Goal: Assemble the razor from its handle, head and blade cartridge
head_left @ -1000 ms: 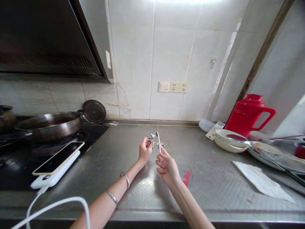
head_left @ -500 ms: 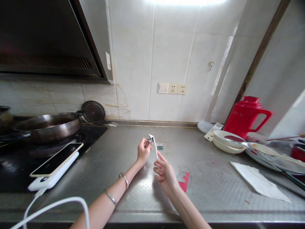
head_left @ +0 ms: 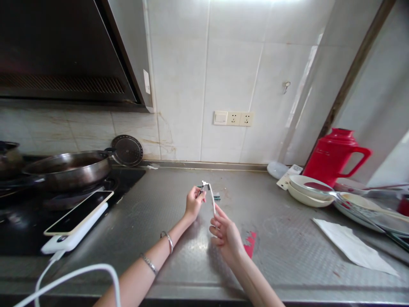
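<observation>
My left hand (head_left: 194, 203) is closed around a small black and silver tool (head_left: 203, 186) whose bright T-shaped head sticks up above the fingers; its exact kind is too small to make out. In my right hand (head_left: 225, 232), thumb and fingers grip a slim white toothbrush (head_left: 212, 199), held nearly upright. The brush's dark-bristled end is right beside the tool's head; whether they touch I cannot tell. Behind the toothbrush, a small dark green flat piece (head_left: 217, 197) lies on the metal counter (head_left: 166, 264), partly hidden.
On the left are a phone on a white power bank (head_left: 75, 230) with a cable, and a steel pan (head_left: 70, 168) on the stove. To the right stand a red thermos (head_left: 335, 155), stacked bowls (head_left: 309, 192), plates and a white paper sheet (head_left: 353, 247). A red patch (head_left: 250, 245) marks the counter.
The view has shifted slightly, so most things sit a little further right. Both hands keep their holds; the toothbrush's bristled end stands slightly further from the tool's head.
</observation>
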### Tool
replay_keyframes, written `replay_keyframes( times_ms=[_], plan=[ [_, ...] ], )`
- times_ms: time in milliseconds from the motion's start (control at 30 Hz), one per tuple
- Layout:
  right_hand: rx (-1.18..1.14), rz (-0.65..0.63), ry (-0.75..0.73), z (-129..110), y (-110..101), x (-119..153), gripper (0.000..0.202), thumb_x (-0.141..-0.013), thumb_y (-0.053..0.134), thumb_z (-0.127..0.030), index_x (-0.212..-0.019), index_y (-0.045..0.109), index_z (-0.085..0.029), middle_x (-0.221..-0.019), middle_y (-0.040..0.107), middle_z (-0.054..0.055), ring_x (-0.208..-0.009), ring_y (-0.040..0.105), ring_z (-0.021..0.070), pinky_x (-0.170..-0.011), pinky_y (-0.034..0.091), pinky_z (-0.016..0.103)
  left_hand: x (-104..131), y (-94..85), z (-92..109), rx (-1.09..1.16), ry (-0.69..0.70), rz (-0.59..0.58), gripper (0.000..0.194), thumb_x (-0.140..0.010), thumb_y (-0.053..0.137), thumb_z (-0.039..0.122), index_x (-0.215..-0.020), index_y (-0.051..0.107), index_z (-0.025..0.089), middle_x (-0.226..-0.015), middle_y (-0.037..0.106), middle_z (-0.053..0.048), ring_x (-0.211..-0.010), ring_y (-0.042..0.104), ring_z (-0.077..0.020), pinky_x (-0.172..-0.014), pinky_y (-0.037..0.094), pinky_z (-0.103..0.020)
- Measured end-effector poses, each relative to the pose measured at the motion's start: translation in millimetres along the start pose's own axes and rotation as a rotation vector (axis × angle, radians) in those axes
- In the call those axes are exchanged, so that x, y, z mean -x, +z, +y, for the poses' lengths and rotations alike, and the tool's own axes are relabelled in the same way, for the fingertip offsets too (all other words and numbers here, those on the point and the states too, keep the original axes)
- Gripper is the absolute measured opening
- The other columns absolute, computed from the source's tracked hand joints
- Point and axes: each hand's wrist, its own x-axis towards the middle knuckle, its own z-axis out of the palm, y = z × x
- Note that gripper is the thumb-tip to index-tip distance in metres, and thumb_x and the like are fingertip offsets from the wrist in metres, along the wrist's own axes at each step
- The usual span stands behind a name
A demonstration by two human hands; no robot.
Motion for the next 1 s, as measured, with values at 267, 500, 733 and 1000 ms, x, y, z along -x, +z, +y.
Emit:
replay_keyframes(
  times_ms=[267,500,733,1000],
  plan=[
    [-0.036,-0.019,0.019,-3.7,3.0,-5.1,0.051,-0.075,0.057,-0.017,-0.123,0.044,-0.027,-0.052,0.038,-0.010,-0.034,0.022,0.0013,-0.033,0.008,0.011,2.4,0.5,5.1,0.003,-0.004,-0.038,0.018,-0.072,0.059,0.028,-0.067,0.045,0.018,-0.047,0.049,0.006,-0.038,0.037,-0.0051,-0.043,0.027,-0.018],
    [-0.189,-0.064,0.047,-2.3,3.7,0.8,0.042,-0.076,0.054,-0.014,-0.116,0.046,-0.027,-0.052,0.034,-0.010,-0.034,0.021,0.0015,-0.034,0.006,0.011,3.4,1.1,6.4,0.013,-0.005,-0.047,0.020,-0.070,0.061,0.029,-0.066,0.045,0.018,-0.047,0.049,0.006,-0.039,0.038,-0.0054,-0.043,0.027,-0.018],
    [-0.262,-0.121,0.129,3.5,9.2,2.9,0.039,-0.080,0.052,-0.016,-0.115,0.045,-0.030,-0.054,0.033,-0.009,-0.037,0.023,0.0022,-0.035,0.007,0.010,1.2,0.8,4.3,0.017,0.003,-0.024,0.021,-0.071,0.060,0.032,-0.067,0.044,0.019,-0.048,0.048,0.007,-0.040,0.040,-0.0058,-0.043,0.028,-0.018],
    [-0.362,-0.180,0.166,1.3,6.9,-1.5,0.030,-0.079,0.052,-0.013,-0.104,0.048,-0.027,-0.055,0.032,-0.009,-0.037,0.019,0.0020,-0.035,0.006,0.010,0.7,0.5,1.4,-0.021,0.000,-0.015,0.021,-0.071,0.061,0.034,-0.071,0.045,0.019,-0.048,0.049,0.006,-0.041,0.042,-0.0067,-0.043,0.029,-0.018]
  ],
)
